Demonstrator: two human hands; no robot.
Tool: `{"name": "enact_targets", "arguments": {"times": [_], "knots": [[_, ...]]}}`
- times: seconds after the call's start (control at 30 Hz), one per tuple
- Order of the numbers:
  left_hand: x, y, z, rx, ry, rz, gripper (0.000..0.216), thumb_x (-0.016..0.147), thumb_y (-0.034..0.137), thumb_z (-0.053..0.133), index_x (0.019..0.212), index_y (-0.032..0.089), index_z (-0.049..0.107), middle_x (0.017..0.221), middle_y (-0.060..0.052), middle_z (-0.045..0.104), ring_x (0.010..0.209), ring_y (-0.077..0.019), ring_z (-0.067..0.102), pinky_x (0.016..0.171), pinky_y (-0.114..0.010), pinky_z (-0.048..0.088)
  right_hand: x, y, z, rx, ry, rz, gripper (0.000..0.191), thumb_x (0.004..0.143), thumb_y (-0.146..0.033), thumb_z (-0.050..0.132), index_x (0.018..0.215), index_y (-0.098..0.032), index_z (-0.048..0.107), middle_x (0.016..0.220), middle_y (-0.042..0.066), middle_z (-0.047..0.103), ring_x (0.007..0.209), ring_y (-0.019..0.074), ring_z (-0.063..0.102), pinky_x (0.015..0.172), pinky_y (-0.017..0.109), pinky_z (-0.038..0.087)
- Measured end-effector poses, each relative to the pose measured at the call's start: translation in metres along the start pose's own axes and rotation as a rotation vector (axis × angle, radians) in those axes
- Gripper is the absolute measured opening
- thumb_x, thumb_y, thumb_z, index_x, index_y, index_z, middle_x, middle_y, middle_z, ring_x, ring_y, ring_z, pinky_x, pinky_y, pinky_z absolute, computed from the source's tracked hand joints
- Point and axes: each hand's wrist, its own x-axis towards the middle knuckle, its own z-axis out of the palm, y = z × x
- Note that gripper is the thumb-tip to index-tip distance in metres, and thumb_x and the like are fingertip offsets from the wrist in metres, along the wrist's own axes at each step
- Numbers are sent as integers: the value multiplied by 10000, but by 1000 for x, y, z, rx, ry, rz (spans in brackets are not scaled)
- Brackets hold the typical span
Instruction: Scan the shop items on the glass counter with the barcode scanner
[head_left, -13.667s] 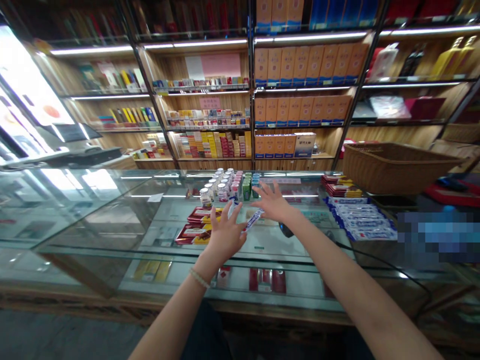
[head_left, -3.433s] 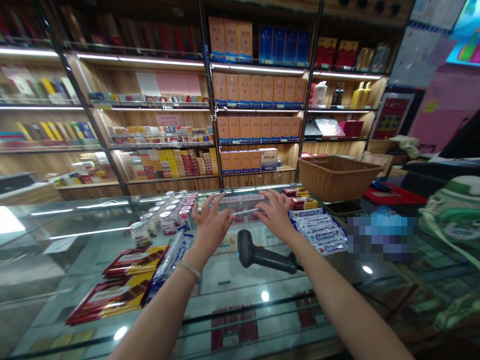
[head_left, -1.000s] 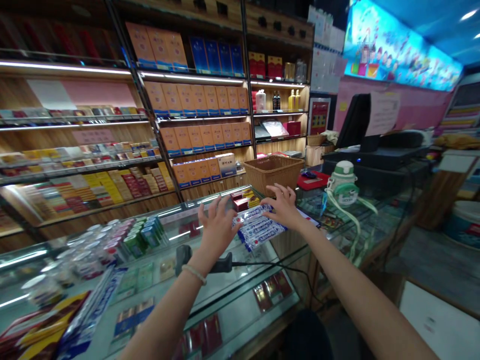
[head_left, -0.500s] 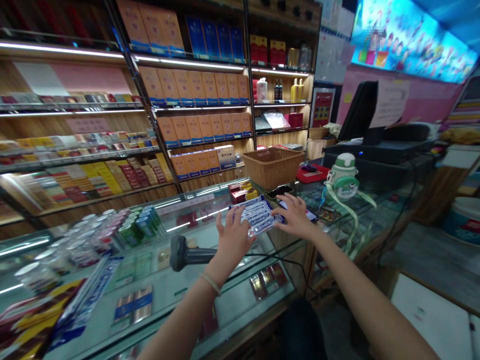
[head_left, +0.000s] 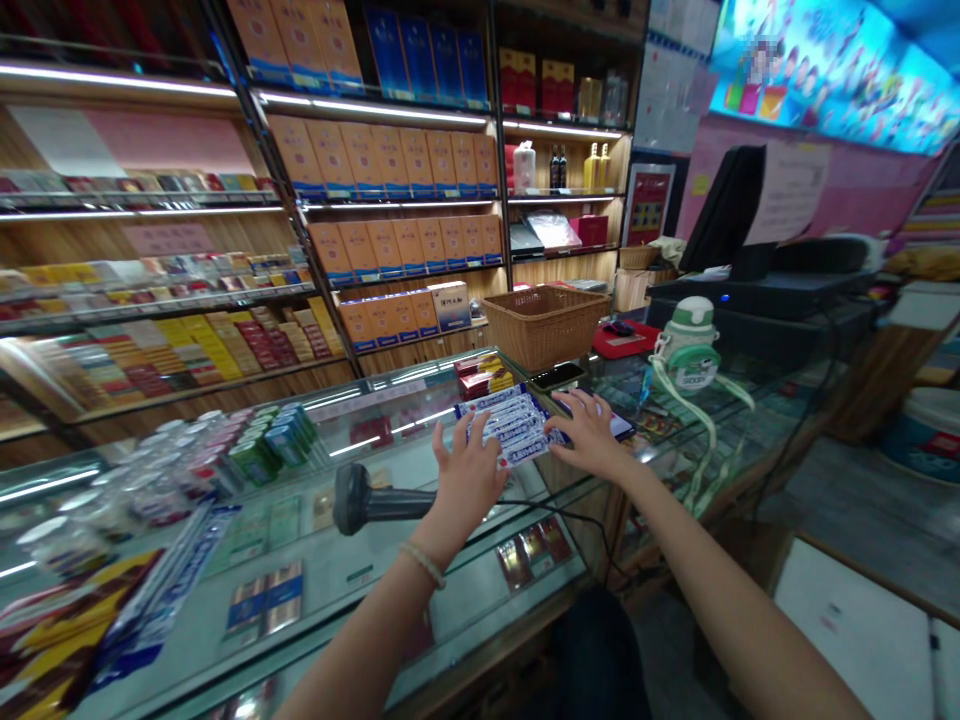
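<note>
In the head view, shows a row of blue-and-white wrapped sticks [head_left: 519, 420] on the glass counter [head_left: 411, 452], directly between left hand [head_left: 469, 475] and right hand [head_left: 594, 438]. Run lengthwise from one hand toward the other, with right ends slightly farther off. Lie to the right of the left fingertips and to the left of the right thumb and forefinger, about equally near to both hands. Spread and bent downward on each side, at opposite ends of the row; impossible to tell a light pinch from mere contact there. Look flat, slim and glossy, in crinkled film with pale lettered panels and darker blue ends. Rest close together, just in front of red-and-yellow packs [head_left: 484, 376], with a dark handheld scanner [head_left: 375, 502] off to the left.
</note>
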Motion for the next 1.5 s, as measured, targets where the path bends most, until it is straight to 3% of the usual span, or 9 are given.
{"name": "enact_targets", "arguments": {"times": [0.93,1.2,1.5], "knots": [[7,0,2,-1,-13,-70,174,760,276,793,920,230,742,1475,-139,581,1419,-401,431,1197,-705,179,6,-7,8,-24,22,-8,249,861,-338,654,1100,-308,720,1528,87,483,1480,320,290,1201,610,143],[7,3,-4,24,-62,-91,277,800,333,776,1064,251,749,1515,-121,555,1444,-385,418,1208,-700,195,5,-8,5,-54,12,-23,374,899,-423,651,1258,-324,689,1573,105,450,1500,345,276,1205,638,126],[3,-6,-7,55,-91,-47,522,933,496,617,1416,299,608,1652,-95,380,1557,-376,255,1231,-733,88,9,-18,3,-135,-33,-102,582,968,-569,555,1518,-395,476,1714,102,208,1582,367,92,1215,682,31]]}}
